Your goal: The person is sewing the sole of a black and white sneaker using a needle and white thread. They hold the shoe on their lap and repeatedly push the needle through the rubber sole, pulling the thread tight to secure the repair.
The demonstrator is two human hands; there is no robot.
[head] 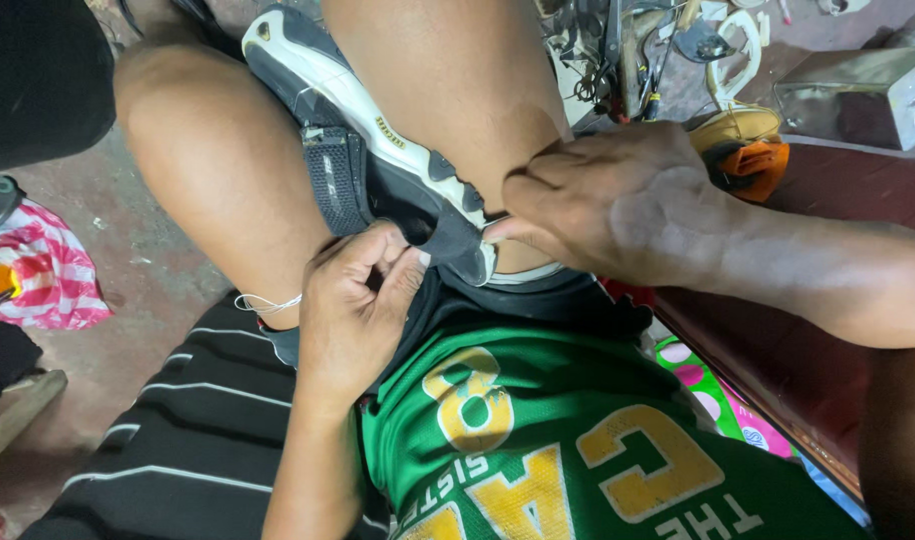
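Dusty concrete floor (pixel 148 270), tool clutter beyond. Sneaker (pixel 378 140) clamped between knees; left hand (pixel 353 310) pinching heel, right hand (pixel 608 195) clenched, probably on thread. Best kept taut, knees tight.

Bright, warm light falls from above onto the bare knees (pixel 228 170) and the right hand (pixel 618 200), giving the skin a soft sheen. The corners are dim. Focus is sharp at centre, softer among the far clutter (pixel 628 50).

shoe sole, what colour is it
The shoe sole is white with black patches, seen in the head view.
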